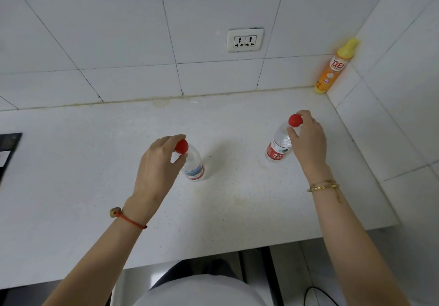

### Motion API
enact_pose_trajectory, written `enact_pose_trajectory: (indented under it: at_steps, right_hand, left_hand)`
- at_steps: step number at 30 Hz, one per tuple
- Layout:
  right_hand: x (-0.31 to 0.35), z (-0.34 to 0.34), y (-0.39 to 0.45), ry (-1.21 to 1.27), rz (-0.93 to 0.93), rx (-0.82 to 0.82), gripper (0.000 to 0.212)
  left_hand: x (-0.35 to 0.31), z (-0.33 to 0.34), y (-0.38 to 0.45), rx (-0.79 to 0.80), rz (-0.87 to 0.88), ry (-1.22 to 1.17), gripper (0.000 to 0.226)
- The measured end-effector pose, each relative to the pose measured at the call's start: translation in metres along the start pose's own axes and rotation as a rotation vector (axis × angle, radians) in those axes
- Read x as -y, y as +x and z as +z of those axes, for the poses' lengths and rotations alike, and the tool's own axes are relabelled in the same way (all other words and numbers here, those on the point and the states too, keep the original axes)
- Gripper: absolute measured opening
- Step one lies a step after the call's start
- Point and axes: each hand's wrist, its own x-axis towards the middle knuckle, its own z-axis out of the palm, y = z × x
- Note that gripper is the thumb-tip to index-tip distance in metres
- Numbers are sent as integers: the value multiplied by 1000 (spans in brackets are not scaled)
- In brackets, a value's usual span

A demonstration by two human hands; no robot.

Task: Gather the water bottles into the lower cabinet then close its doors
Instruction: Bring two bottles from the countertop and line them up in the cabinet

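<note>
From the head camera, two clear water bottles with red caps stood on the white speckled countertop (95,175), well apart from each other. The left bottle (193,165) stood upright near the middle of the counter, its long axis vertical and its cap pointing up toward the camera; a blue and red label ringed its lower body. The right bottle (279,146) also stood upright, nearer the tiled side wall, cap up, with a red label around its lower half.

The left hand (159,163) reached in from the lower left with the forearm stretched diagonally over the counter. Its fingers curled narrowly around the left bottle's red cap (181,146), thumb below the cap and fingertips over its far side, so the hand gripped the bottle at the neck. A red string bracelet (129,220) circled that wrist.

The right hand (308,139) came in from the lower right, forearm rising steeply toward the back wall. Its thumb and fingers closed around the neck of the right bottle just under its red cap (295,120), the index finger arching over the cap's far edge. A gold chain bracelet (324,185) sat on that wrist.

In the back right corner, an orange and yellow detergent bottle (332,68) stood against the tiles, well away from both hands. A double wall socket (245,40) sat in the backsplash above the counter.
</note>
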Motion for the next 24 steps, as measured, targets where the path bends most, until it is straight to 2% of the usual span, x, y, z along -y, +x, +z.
enact_pose_trajectory:
  at_steps: [5,10,18,24]
  right_hand:
    - [8,0,-19,87,-55,-33,25]
    - [38,-5,-77,95,-94,-17,30]
    - [131,-16,-205,222,-158,91,33]
    - [199,8,-318,293,-173,117,30]
  left_hand:
    - [4,-8,-15,-11,11,-13,42]
    - [19,-31,-45,-37,1,-30,42]
    - [72,-92,-127,-90,18,-73,42]
    - [129,-147,-206,-41,57,-72,40]
